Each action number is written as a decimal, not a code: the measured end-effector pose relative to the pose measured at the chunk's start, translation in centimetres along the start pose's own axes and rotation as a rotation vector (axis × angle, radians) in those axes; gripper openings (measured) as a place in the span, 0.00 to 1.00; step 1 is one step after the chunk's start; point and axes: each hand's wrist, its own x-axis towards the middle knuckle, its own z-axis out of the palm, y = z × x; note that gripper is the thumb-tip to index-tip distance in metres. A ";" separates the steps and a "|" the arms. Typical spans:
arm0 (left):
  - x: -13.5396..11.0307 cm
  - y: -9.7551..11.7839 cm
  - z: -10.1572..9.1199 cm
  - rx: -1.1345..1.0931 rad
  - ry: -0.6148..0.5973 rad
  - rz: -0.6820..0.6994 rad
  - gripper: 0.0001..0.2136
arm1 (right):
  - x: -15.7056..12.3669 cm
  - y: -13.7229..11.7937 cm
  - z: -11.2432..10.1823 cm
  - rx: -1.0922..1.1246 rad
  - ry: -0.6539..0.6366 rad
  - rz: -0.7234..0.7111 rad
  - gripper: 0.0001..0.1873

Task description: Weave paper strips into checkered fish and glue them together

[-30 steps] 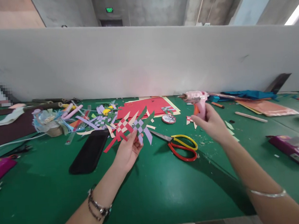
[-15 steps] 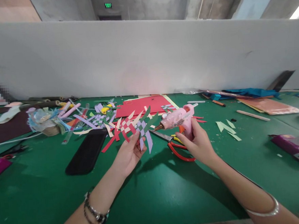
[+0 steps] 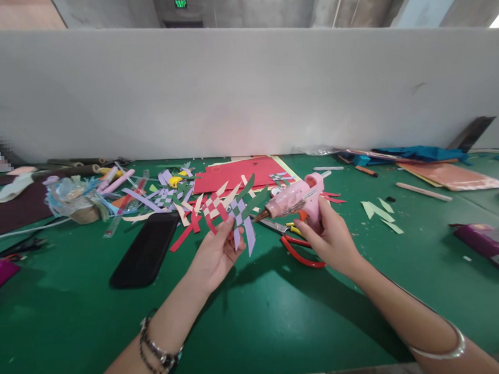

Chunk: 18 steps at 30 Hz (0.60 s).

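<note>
Pinched in my left hand [image 3: 215, 252] is a woven paper fish [image 3: 239, 213] of purple and green strips, its loose ends fanning outward. A small round eye shows near my thumb. My right hand [image 3: 330, 235] is wrapped round a pink hot glue gun [image 3: 291, 200], whose brown nozzle points left, close to the fish's right side. Whether the tip touches the paper I cannot tell. Red-handled scissors [image 3: 302, 257] lie on the table below the gun. Just behind my left hand is a red and cream woven paper piece [image 3: 211, 205].
A black phone [image 3: 145, 251] lies left of my left hand. Red paper sheets [image 3: 231, 175] are at the back. Purple and green woven paper [image 3: 165, 198] sits behind the phone. Pale green scraps [image 3: 379, 215] and a purple tool [image 3: 491, 249] lie right. A white partition [image 3: 243, 90] borders the table.
The glue gun's nozzle has come slightly nearer to the paper fish. Both hands keep their hold; the view has tilted a little.
</note>
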 end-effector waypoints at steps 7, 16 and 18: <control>-0.2 0.0 0.3 0.009 0.028 0.000 0.15 | 0.0 0.0 0.1 -0.013 0.007 -0.021 0.10; -0.2 0.0 0.2 0.012 0.019 -0.001 0.12 | -0.1 -0.1 0.0 -0.002 -0.004 -0.025 0.09; -0.1 0.0 0.1 0.013 0.012 -0.004 0.11 | 0.0 -0.2 0.0 0.004 -0.001 -0.023 0.09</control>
